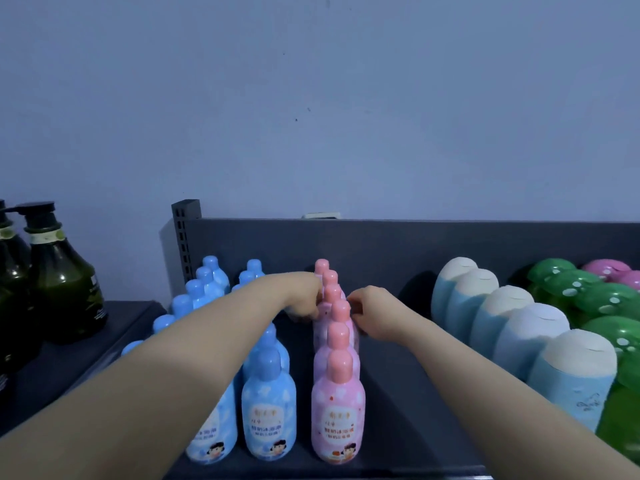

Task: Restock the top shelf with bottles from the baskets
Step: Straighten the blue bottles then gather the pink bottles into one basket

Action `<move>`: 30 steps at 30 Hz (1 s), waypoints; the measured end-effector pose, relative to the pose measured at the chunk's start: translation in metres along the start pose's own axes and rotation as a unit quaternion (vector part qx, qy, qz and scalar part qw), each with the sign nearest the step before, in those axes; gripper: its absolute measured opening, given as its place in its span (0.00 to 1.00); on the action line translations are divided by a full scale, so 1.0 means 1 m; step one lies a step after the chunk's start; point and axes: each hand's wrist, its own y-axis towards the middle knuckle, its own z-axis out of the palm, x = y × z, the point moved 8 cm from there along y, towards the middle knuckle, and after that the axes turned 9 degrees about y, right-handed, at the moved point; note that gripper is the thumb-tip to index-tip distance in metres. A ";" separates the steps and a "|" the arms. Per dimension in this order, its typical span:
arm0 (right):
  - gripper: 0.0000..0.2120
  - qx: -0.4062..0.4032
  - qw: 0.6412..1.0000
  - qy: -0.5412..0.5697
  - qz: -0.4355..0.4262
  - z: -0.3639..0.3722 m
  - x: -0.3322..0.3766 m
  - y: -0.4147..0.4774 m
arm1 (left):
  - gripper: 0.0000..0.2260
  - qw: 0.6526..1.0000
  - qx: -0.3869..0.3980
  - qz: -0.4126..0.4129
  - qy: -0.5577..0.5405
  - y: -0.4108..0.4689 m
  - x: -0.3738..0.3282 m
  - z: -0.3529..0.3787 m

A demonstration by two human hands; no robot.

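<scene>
Hands at mid-row on the top shelf (391, 393): left hand (304, 303) curled its fingers (310, 312) on an upright pink bottle (329, 311) at its 3 o'clock; right hand (375, 317), equally near, gripped it from the opposite flank. Row ran 6 to 12 o'clock.

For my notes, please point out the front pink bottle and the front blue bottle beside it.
front pink bottle (337, 415): head view, on its label.
front blue bottle (268, 415): head view, on its label.
</scene>
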 end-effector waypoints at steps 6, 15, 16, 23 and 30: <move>0.09 -0.009 1.000 0.000 -0.007 -0.009 -0.006 0.005 | 0.08 0.999 0.018 0.012 -0.049 0.015 0.010 0.002; 0.11 -0.008 0.999 0.036 -0.027 -0.002 -0.011 0.035 | 0.08 0.999 0.021 0.030 -0.032 0.040 0.020 0.005; 0.12 -0.005 0.999 0.039 -0.029 -0.001 -0.010 0.037 | 0.12 0.998 0.030 0.041 -0.023 0.042 0.017 0.006; 0.15 0.005 0.998 0.056 -0.015 -0.001 -0.025 0.042 | 0.05 0.999 0.008 -0.047 -0.015 0.056 0.048 -0.002; 0.18 0.012 0.998 0.063 -0.004 0.004 -0.031 0.043 | 0.12 1.000 0.017 0.002 -0.014 0.071 0.026 0.002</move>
